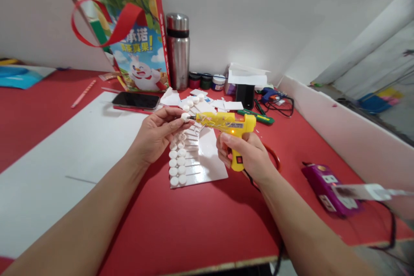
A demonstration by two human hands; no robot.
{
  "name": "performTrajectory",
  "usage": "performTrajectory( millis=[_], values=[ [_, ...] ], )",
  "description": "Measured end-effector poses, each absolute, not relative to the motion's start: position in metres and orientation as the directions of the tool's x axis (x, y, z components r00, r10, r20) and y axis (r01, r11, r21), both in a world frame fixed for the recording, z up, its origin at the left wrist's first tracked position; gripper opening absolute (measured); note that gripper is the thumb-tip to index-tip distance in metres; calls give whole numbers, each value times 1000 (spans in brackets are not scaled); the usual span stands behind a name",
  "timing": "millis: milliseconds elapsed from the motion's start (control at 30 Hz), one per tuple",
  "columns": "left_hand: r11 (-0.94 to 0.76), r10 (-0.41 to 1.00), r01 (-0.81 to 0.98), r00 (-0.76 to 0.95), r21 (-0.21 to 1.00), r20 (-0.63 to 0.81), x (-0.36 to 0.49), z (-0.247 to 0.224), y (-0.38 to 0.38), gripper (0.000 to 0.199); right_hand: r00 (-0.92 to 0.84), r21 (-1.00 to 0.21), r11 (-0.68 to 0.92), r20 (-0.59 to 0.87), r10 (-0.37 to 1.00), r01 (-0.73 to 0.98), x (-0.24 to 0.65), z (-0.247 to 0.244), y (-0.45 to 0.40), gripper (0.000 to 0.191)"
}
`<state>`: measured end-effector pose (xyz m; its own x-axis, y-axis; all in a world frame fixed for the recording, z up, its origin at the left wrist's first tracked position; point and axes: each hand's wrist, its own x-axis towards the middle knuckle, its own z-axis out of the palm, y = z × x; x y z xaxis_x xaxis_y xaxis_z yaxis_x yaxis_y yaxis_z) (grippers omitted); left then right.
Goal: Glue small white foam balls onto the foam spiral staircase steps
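My left hand (161, 131) pinches a small white round cap (185, 117) between thumb and fingers. The fingers of my right hand (244, 148) wrap round the handle of a yellow glue gun (223, 121), whose orange light is lit. Its dark nozzle points left and meets the cap, or nearly so; contact is too small to tell. Below the hands, a glossy white board (211, 166) carries two columns of white round pieces (181, 161) along its left side, with thin sticks extending right from several of them.
Behind stand a printed bag (142, 51), a steel bottle (178, 54) and paint jars (206, 81). A phone (136, 100) lies on a large white sheet (64, 155). A green cutter (258, 117) lies behind the gun; a purple power strip (330, 189) is at right.
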<state>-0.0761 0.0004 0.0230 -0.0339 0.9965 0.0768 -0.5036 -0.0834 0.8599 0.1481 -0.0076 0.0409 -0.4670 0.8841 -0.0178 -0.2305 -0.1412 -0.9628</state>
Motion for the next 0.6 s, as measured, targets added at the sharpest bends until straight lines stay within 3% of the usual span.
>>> performTrajectory(
  millis=[300,600],
  values=[
    [-83,997,-507,-40,858,73,-77,23,1,22,-460,-973,-134,-34,887,-186,150,40,-7,39],
    [-69,997,-519,-14,852,73,-76,23,-1,21,-428,-963,-130,-17,904,-236,149,39,-8,34]
  ],
)
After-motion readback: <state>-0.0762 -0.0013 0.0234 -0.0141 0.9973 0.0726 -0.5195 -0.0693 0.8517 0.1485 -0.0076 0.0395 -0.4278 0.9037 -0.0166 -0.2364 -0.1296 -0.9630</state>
